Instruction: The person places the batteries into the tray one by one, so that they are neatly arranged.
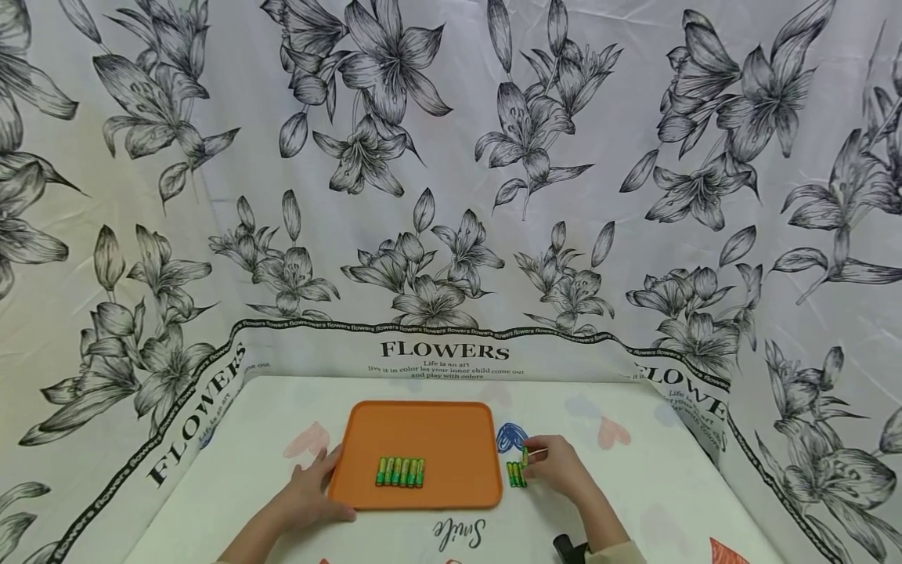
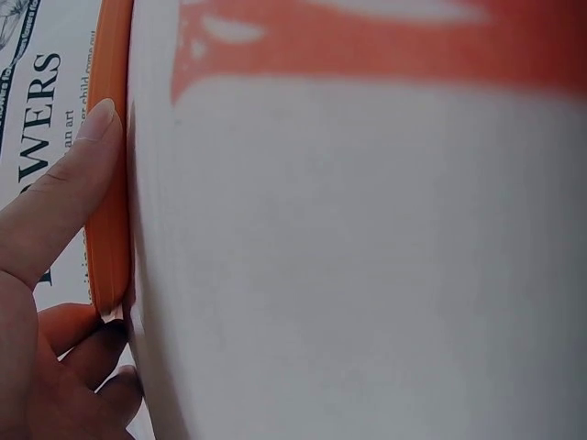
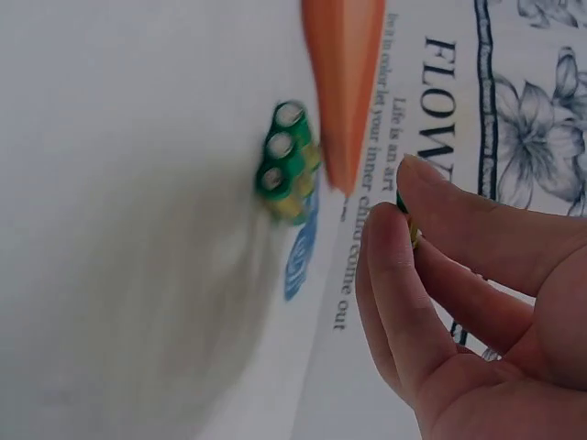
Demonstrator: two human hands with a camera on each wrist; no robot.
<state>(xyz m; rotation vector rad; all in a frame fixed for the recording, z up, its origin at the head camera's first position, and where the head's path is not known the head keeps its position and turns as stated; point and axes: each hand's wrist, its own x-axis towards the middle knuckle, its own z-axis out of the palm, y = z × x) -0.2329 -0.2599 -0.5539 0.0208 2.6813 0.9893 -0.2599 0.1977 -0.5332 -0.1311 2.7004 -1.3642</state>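
An orange tray (image 1: pixel 423 427) lies on the table, with a row of several green-and-yellow batteries (image 1: pixel 400 472) side by side on its front part. My left hand (image 1: pixel 310 493) grips the tray's front left corner. In the left wrist view its thumb lies along the orange rim (image 2: pixel 110 220), while the other fingers are around the corner. Between thumb and fingertips, my right hand (image 1: pixel 558 468) pinches a single battery (image 3: pixel 413 231), mostly covered by the fingers. Three more batteries (image 3: pixel 281 147) stand close together on the table, just right of the tray and beside the right hand.
A white tablecloth (image 1: pixel 634 486) printed with hearts and the word "Smile" covers the table. Behind and at both sides hangs a white curtain (image 1: pixel 451 274) with black flower drawings. A black strap-like object (image 1: pixel 568 550) shows at the right wrist.
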